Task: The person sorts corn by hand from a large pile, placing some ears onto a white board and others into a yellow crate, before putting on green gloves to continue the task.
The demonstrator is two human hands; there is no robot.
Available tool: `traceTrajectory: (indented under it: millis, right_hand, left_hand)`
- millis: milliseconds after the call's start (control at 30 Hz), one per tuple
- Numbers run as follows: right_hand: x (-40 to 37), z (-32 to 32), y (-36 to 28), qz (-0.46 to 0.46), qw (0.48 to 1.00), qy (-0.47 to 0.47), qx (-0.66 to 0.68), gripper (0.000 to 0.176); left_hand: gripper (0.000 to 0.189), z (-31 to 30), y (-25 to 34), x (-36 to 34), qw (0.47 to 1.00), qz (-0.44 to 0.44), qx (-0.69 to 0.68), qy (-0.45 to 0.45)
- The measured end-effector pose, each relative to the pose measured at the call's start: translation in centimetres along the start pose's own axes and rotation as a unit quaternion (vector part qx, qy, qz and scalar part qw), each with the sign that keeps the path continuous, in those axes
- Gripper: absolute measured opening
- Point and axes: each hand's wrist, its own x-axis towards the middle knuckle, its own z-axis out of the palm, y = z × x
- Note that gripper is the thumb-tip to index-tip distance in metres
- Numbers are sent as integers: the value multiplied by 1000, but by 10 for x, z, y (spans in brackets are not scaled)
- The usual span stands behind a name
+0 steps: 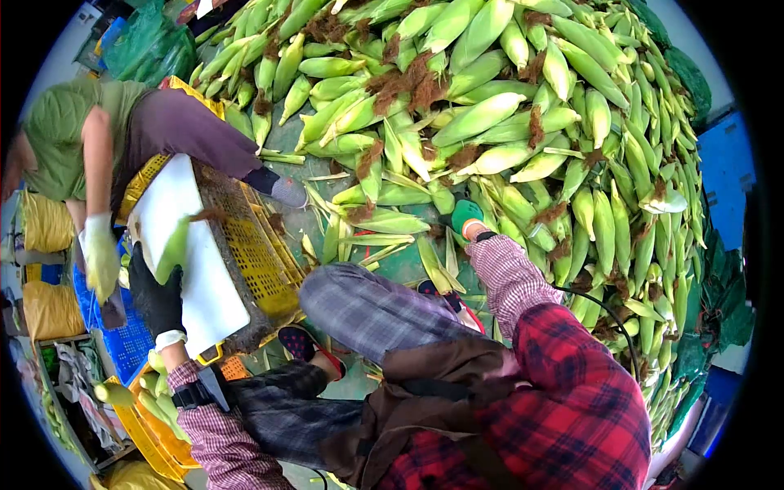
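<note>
My left hand (157, 296), in a dark glove, is closed on a green corn cob (174, 251) over the left part of a white board (196, 245). Brown silk hangs at the cob's upper end. The board lies on a yellow crate (260, 253). My right hand (469, 219), in a green and orange glove, is at the near edge of a large heap of unhusked corn (482, 122). Its fingers point toward the cobs, and whether they hold one is hidden.
A co-worker in a green shirt (65, 135) sits at the left, a gloved hand near the board. Below are a blue crate (122, 347) and an orange crate (151, 441) with corn. Loose husks lie on the green floor (359, 392). Yellow sacks (51, 310) stand far left.
</note>
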Motion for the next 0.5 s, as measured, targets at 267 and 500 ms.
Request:
traceTrajectory:
  millis: [267,500]
  right_hand:
    - [-178,-59,42,-67,993,-93,-41,61]
    - [-527,-87,263,254,916,-261,-169,72]
  left_hand:
    - [73,1,77,1,980,98,-148,-89]
    - [67,-16,96,-11,973,122,-153,-125]
